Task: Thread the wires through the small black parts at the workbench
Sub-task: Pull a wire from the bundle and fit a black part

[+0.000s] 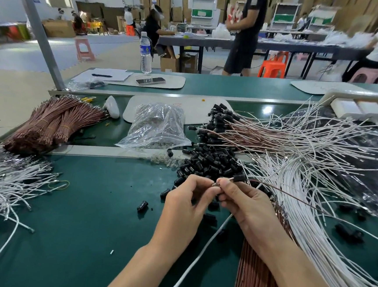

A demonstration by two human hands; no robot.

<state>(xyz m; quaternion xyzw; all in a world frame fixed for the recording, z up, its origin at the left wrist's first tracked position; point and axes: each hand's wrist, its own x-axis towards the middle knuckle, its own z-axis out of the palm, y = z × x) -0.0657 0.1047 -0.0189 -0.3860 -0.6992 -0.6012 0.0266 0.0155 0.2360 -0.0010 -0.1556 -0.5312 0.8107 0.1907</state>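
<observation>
My left hand (184,209) and my right hand (246,208) meet fingertip to fingertip above the green bench (75,202). Between them they pinch the metal ends of two thin wires. A small black part (239,177) sits on those wires just beyond my right fingertips. From it a brown wire (293,196) and a white one run off to the right. A heap of loose black parts (207,163) lies right behind my hands. A single black part (142,206) lies on the mat to the left.
Finished wires with black parts (226,123) fan out at the back right over white wires (315,200). Brown wire bundles (52,122) and a plastic bag (157,127) lie at the back left, and white wires (1,184) at the left. A water bottle (145,52) stands beyond.
</observation>
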